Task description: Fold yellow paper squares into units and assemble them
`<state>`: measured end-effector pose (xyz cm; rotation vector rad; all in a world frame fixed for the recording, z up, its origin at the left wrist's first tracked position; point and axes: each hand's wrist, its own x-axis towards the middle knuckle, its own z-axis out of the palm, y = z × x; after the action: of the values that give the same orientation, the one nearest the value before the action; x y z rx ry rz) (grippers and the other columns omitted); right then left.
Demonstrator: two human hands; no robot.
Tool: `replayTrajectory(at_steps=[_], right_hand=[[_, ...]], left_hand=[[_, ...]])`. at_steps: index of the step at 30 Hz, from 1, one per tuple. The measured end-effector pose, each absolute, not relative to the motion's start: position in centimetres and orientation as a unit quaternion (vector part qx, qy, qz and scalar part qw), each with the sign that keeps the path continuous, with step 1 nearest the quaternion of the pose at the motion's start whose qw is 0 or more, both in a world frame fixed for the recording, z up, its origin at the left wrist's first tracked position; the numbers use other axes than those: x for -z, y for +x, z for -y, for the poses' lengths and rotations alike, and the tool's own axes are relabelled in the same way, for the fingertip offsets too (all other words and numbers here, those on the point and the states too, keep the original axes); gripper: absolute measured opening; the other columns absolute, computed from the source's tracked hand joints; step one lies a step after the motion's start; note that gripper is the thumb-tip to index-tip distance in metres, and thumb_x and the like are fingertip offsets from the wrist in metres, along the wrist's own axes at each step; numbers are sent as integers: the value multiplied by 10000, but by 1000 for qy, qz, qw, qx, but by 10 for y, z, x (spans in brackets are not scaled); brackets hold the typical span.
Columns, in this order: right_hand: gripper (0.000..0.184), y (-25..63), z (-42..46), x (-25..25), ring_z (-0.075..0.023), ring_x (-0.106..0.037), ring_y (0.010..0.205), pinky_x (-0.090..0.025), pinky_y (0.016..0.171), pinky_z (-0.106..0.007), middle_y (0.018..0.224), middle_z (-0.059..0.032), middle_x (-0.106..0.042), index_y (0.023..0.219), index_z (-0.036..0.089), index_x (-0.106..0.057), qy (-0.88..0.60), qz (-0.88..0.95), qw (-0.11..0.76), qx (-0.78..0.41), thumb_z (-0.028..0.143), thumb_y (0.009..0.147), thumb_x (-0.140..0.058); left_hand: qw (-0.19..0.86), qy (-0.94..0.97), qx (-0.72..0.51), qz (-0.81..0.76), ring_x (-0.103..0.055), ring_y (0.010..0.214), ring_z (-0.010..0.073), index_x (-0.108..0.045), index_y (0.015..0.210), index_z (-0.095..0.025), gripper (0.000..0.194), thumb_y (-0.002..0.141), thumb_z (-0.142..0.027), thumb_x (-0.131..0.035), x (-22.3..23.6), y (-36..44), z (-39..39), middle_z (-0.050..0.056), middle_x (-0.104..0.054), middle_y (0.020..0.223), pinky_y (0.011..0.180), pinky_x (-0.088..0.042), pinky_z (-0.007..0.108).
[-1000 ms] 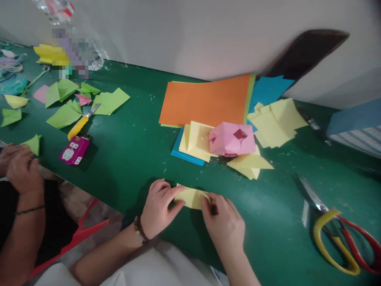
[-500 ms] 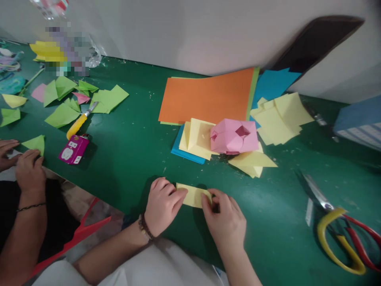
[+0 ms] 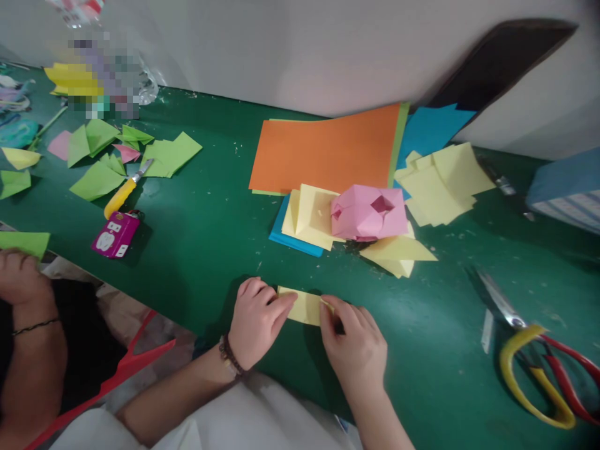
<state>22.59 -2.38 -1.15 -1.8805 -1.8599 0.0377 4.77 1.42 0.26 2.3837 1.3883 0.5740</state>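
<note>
Paper strip (image 3: 304,309), pale yellow, lies between the two hands on the green table (image 3: 215,187). The left hand (image 3: 257,322) keeps its thumb and index finger closed on the strip's left end, much as half a second ago. The right hand (image 3: 357,344) grips the opposite end between thumb and bent index finger; where that end lay flatter half a second ago, its edge now looks turned up against the finger.

Farther off, to the left of the left hand, the co-worker's hand (image 3: 23,275) has moved away toward the border of the view. The green paper (image 3: 28,242) above it, a triangle earlier, now shows as a broader piece cut off by that border.

Beyond both hands, the pink folded paper (image 3: 368,212) sits as before against the yellow sheets (image 3: 313,215). The scissors (image 3: 515,322), well to the right of the right hand, likewise remain in place.
</note>
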Motion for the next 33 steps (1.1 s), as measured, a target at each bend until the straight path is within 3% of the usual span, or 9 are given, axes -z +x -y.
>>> replayTrajectory(at_steps=[8, 20, 33], right_hand=[[166, 226, 23, 10, -139, -530, 600, -409, 622, -259, 651, -14, -642, 883, 190, -681, -688, 686, 238, -19, 240, 910, -526], [152, 226, 23, 11, -143, -512, 600, -402, 620, -255, 635, -5, -624, 880, 189, -677, -687, 684, 246, -24, 242, 910, -537], [212, 229, 23, 10, -147, -536, 612, -415, 628, -264, 634, -16, -617, 881, 180, -679, -681, 691, 240, -24, 295, 931, -508]], left_hand=[[179, 827, -224, -483, -493, 807, 193, -687, 991, -260, 132, 887, -259, -606, -2, 45, -14, 9, -562, 690, 909, -411, 411], [164, 828, -225, -486, -479, 797, 194, -696, 979, -245, 133, 888, -226, -601, 0, 46, -15, 10, -551, 679, 870, -418, 397], [167, 827, -212, -493, -449, 813, 187, -682, 1017, -260, 156, 917, -294, -567, 4, 44, -11, 26, -498, 802, 807, -384, 367]])
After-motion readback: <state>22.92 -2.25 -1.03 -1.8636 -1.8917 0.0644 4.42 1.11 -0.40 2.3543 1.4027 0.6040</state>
